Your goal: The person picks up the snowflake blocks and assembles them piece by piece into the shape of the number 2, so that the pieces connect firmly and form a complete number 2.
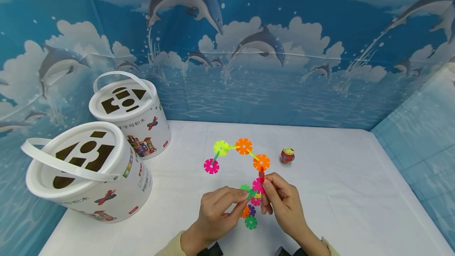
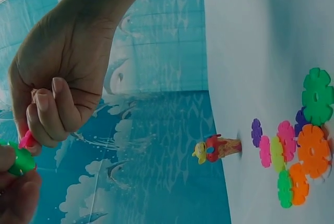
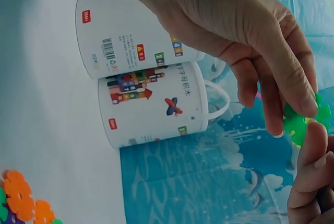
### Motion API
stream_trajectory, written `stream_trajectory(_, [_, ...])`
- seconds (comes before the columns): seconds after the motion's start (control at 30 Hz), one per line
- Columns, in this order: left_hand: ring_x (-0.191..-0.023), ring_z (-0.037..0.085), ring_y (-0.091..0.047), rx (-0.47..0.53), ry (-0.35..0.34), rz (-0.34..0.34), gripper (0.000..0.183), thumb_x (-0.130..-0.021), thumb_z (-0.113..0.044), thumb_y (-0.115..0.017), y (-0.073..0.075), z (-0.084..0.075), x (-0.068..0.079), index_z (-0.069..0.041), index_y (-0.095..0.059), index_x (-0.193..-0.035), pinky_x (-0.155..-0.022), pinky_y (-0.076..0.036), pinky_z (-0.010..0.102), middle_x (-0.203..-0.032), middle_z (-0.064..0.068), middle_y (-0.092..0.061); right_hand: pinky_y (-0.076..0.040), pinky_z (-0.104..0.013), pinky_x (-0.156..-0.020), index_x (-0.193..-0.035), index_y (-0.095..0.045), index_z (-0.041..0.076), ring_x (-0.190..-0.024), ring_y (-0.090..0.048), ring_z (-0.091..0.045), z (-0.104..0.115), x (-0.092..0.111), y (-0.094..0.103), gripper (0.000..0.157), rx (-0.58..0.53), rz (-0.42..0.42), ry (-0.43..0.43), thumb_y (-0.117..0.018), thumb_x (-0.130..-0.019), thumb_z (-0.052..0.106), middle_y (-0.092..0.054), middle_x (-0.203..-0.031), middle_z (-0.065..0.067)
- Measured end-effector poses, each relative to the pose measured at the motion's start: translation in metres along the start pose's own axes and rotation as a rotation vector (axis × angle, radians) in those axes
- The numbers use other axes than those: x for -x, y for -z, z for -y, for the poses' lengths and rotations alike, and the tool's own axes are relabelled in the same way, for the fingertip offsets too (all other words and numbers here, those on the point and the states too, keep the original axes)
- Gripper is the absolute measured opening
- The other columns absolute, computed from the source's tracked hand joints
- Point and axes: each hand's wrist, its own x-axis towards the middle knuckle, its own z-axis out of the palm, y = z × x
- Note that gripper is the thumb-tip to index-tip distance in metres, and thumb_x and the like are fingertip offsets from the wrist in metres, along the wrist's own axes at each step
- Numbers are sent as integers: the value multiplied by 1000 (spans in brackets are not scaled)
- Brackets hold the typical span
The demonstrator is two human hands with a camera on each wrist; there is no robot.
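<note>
Both hands meet above the table. My left hand (image 1: 221,208) pinches a green snowflake disc (image 2: 22,160) between thumb and fingers. My right hand (image 1: 284,204) holds a pink snowflake disc (image 1: 257,186) close beside it; fingers partly cover both discs. From the right hand a chain of linked discs curves away to the left: a red disc seen edge-on (image 1: 261,174), orange discs (image 1: 243,146), a yellow disc (image 1: 221,148) and a pink end disc (image 1: 211,166). Beneath the hands lie several loose discs, among them a green one (image 1: 251,222) and an orange one (image 2: 313,151).
Two white lidded buckets, the nearer one (image 1: 136,196) and the farther one (image 1: 156,137), stand at the left. A small red and yellow toy figure (image 1: 287,155) stands right of the chain on the white-covered table (image 1: 341,177). A dolphin-print curtain (image 1: 249,102) hangs behind.
</note>
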Motion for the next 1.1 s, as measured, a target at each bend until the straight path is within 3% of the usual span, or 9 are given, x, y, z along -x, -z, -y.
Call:
stream_trajectory(0.13, [-71, 12, -67, -13, 39, 15, 10, -90, -10, -64, -2, 4, 4, 0, -66, -87, -67, -52, 19, -78, 6, -67, -39, -28, -34, -92, -55, -3, -41, -49, -15, -1, 0, -4, 16, -12, -37, -59, -41, -98, -8, -50, -58, -8])
stream_trajectory(0.27, [-66, 9, -65, -18, 98, 23, 5, -87, -5, -68, -4, 8, 9, -2, -66, -89, -65, -50, 14, -76, 4, -65, -46, -29, -39, -94, -53, -5, -42, -53, -22, -4, -2, -6, 14, -60, -26, -122, -41, -100, -2, -54, -62, -13])
stream_trajectory(0.43, [-67, 8, -65, -20, 143, 30, 11, -82, -2, -73, -4, 12, 13, -3, -66, -90, -65, -50, 14, -75, 3, -65, -53, -34, -48, -94, -51, -7, -48, -58, -26, -7, -2, -8, 16, -86, -25, -163, -41, -102, 4, -60, -69, -16])
stream_trajectory(0.7, [-69, 9, -66, -19, 162, 30, 10, -90, -13, -65, -3, 14, 13, -3, -65, -89, -66, -50, 15, -76, 3, -64, -47, -31, -43, -83, -45, -3, -46, -50, -26, -7, -5, -8, 26, 4, -10, -270, -41, -103, 13, -50, -60, -13])
stream_trajectory(0.87, [-70, 10, -66, 7, 161, 26, 11, -90, -14, -65, -3, 17, 13, -3, -64, -87, -66, -51, 16, -76, 3, -64, -38, -31, -35, -80, -46, -2, -41, -42, -20, -8, -7, -2, 25, 55, -55, -206, -42, -102, 8, -45, -53, -9])
stream_trajectory(1.0, [-69, 10, -66, 36, 162, 25, 10, -89, -12, -66, -4, 17, 14, -4, -63, -84, -65, -51, 16, -76, 4, -64, -37, -30, -34, -82, -45, -5, -42, -41, -19, -11, -8, 1, 21, -3, -146, -112, -40, -101, 2, -44, -55, -9])
stream_trajectory(1.1, [-68, 9, -66, 47, 162, 24, 8, -86, -8, -69, -6, 16, 15, -4, -63, -83, -64, -50, 15, -75, 4, -64, -37, -29, -35, -83, -45, -6, -43, -42, -18, -12, -7, -1, 20, -37, -152, -83, -39, -101, 1, -44, -58, -10])
